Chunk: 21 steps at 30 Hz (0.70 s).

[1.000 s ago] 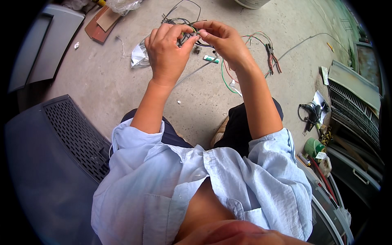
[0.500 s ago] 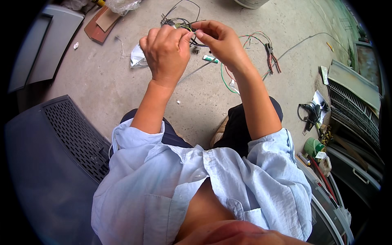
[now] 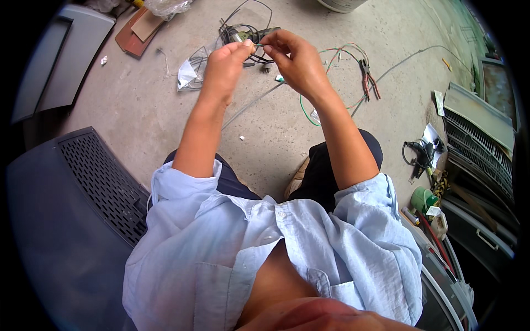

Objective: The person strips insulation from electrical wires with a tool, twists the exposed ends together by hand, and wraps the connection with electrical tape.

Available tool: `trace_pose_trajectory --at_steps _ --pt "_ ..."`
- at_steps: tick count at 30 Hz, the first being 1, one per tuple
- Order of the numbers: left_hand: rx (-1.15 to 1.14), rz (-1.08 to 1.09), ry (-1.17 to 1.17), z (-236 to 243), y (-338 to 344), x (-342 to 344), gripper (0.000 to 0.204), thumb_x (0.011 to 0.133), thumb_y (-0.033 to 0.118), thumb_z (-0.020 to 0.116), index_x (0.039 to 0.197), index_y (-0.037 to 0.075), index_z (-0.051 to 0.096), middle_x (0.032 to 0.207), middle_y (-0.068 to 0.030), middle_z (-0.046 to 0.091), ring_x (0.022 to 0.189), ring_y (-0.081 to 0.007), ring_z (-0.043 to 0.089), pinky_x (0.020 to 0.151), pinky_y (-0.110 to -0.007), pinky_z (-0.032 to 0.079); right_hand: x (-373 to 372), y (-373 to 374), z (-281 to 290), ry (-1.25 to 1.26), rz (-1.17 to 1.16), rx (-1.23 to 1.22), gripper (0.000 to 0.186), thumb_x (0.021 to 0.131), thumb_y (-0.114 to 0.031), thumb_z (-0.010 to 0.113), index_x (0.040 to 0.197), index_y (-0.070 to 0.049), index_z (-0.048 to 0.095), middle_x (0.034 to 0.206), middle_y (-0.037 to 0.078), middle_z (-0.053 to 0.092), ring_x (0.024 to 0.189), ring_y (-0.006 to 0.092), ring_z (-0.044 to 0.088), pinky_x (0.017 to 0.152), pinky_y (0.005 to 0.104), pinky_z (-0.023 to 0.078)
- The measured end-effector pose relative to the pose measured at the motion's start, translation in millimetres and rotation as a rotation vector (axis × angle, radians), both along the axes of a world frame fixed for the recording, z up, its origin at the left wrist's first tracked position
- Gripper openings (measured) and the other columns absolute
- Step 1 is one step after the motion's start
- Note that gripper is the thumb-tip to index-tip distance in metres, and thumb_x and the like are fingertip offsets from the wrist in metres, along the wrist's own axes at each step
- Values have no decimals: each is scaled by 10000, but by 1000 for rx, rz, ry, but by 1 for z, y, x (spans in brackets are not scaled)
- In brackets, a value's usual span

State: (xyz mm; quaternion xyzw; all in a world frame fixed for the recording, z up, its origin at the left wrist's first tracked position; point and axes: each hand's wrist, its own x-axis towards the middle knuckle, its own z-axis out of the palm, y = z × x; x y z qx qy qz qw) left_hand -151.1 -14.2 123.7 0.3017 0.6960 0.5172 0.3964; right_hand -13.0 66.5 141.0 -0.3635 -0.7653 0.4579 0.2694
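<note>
My left hand (image 3: 226,66) pinches a thin green wire (image 3: 258,45) between thumb and fingers. My right hand (image 3: 299,65) grips the same wire just to the right, fingertips close to the left ones. Behind them a tangle of black cable (image 3: 245,12) lies on the floor with an olive-and-black object (image 3: 239,34), partly hidden by my hands. Right of my right hand are red and green wires (image 3: 348,44) and pliers (image 3: 370,83) with red handles. A white plastic bag (image 3: 186,74) lies left of my left hand.
Concrete floor (image 3: 143,99), brown boards (image 3: 132,36), grey panel (image 3: 83,49), dark perforated panel (image 3: 66,209) beside me. A pale bucket (image 3: 338,4) is at the top. Stacked metal grilles (image 3: 477,138), a black tool (image 3: 422,154) and green container (image 3: 424,198) line the right.
My left hand has turned, its thumb now on top, and the wrist has shifted slightly. My right hand stays at the wire, a little changed in finger position.
</note>
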Motion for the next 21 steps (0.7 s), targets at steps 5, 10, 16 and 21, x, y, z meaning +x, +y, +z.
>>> trace_pose_trajectory --at_steps 5,10,16,21 --pt "11 -76 -21 15 -4 -11 367 844 437 676 962 90 692 856 -54 638 908 -109 554 797 -293 442 4 8 -3 64 20 -69 163 904 -136 622 1018 -20 632 888 37 666 867 113 604 792 263 460" --pt "356 -26 856 24 3 -3 398 793 367 739 1064 89 654 972 -53 671 954 -155 598 859 -292 448 7 9 -2 104 40 -69 160 889 -128 625 1013 -29 647 914 77 689 849 156 644 751 281 490" --pt "259 -195 734 21 -1 3 333 797 243 746 1059 73 632 967 -43 692 948 -157 645 817 -289 494 12 11 5 59 56 -37 157 882 -129 626 1009 -43 657 913 93 696 802 165 652 710 293 499" --pt "235 -157 538 27 -2 7 227 826 208 719 984 58 657 871 -47 704 815 -146 676 738 -266 513 12 9 11 -13 15 30 133 880 -135 618 995 -77 654 877 113 680 791 223 656 720 322 500"
